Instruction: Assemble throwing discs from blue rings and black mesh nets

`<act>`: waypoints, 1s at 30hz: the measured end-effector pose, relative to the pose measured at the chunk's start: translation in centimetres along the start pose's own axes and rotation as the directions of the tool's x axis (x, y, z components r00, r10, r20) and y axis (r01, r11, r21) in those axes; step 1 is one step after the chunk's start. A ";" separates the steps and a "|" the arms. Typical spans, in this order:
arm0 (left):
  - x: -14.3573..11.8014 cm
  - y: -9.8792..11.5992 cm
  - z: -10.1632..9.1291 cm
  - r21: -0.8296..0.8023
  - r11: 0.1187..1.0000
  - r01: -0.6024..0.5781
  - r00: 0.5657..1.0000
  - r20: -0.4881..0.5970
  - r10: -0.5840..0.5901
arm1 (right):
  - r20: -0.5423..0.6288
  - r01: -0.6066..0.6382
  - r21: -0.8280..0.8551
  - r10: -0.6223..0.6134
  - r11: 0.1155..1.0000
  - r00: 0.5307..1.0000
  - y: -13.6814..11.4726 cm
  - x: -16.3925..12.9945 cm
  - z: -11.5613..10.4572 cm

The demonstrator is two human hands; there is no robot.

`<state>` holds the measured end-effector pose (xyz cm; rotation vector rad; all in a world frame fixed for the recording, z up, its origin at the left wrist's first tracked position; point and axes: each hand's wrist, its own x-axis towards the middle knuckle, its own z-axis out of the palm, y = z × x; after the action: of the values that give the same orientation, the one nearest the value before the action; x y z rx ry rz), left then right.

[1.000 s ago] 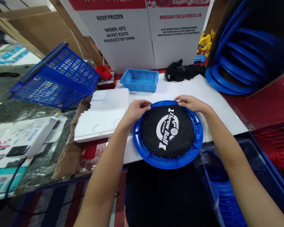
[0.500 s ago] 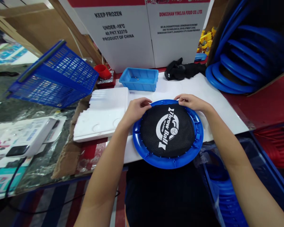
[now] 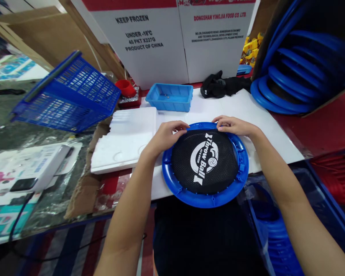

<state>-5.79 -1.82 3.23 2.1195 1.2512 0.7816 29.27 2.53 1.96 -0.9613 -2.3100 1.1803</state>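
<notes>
A round blue plastic ring (image 3: 202, 199) lies at the front edge of the white work surface. Across it is a black mesh (image 3: 184, 163) printed "Throw Ball", and small pegs show around the ring's inner edge. My left hand (image 3: 170, 135) pinches the mesh at the far left of the rim. At the far right, my right hand (image 3: 235, 126) also has its fingers closed on the mesh edge. Between the two hands the mesh edge sits inside the rim, leaving a narrow gap. My fingers partly hide the edge at both spots.
Behind the ring stand a light-blue tray (image 3: 169, 101) with a few tiny pieces and a bunched black mesh pile (image 3: 225, 86). Foam board (image 3: 126, 134) and a blue basket (image 3: 71, 94) are at left. Blue rings (image 3: 293, 88) fill a box at right; a white carton (image 3: 166, 61) stands behind.
My left hand has shifted slightly right along the far rim, its fingers reaching further over. My right hand stays at nearly the same spot, with its fingers slightly re-posed.
</notes>
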 end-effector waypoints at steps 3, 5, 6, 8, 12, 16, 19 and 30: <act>-0.1 0.0 -0.1 0.022 0.999 -0.033 0.995 0.095 0.031 | 0.051 -0.001 -0.055 0.004 0.998 0.999 -0.4 -0.3 -0.2; -0.2 -0.2 -0.4 0.034 0.998 -0.052 0.984 0.170 0.045 | 0.071 -0.015 -0.080 0.020 0.997 0.997 -0.7 -0.4 -0.2; -0.2 -0.3 -0.5 0.040 0.998 -0.056 0.979 0.196 0.047 | 0.072 -0.023 -0.089 0.030 0.996 0.997 -0.9 -0.5 -0.1; -0.3 -0.3 -0.8 0.064 0.996 -0.059 0.974 0.223 0.043 | 0.063 -0.029 -0.106 0.036 0.994 0.997 -1.2 -0.5 0.2; -0.5 -0.3 -1.0 0.094 0.994 -0.048 0.967 0.253 0.023 | 0.026 -0.003 -0.128 0.006 0.992 1.000 -1.3 -0.2 1.0; -0.5 -0.3 -0.5 0.090 0.993 -0.076 0.960 0.277 0.048 | 0.029 0.014 -0.115 -0.011 0.993 1.000 -1.1 0.0 1.4; -0.5 -0.4 -0.2 0.133 0.983 -0.124 0.957 0.278 0.083 | 0.038 0.020 -0.099 -0.017 0.995 0.999 -1.1 0.1 1.5; 0.0 -1.6 0.4 0.092 0.996 -0.011 1.000 -0.024 0.013 | -0.142 0.089 -0.119 -0.106 0.989 0.984 -0.5 0.6 1.9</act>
<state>-6.45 -1.21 1.83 2.1979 1.3115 0.7707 27.51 1.72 1.31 -0.9286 -2.2961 0.9174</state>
